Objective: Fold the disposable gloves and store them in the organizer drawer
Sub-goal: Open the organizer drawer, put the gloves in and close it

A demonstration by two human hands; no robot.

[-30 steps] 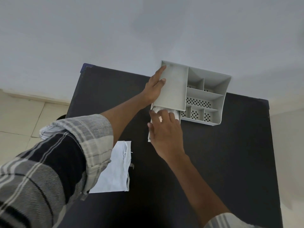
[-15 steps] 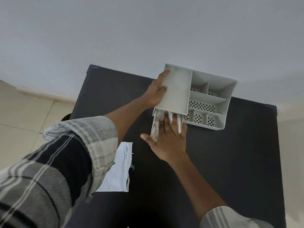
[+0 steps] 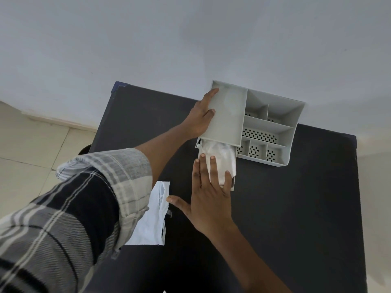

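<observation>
One dark table [image 3: 296, 208] against pale wall [image 3: 148, 49].

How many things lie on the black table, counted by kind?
Grey plastic organizer with pulled-out drawer: 1
Bundle of folded clear disposable gloves in the drawer: 1
White flat plastic packet: 1
Total: 3

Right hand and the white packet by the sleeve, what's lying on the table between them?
Nothing: in the head view only bare black table separates the right hand, whose thumb points that way, from the white packet.
</observation>
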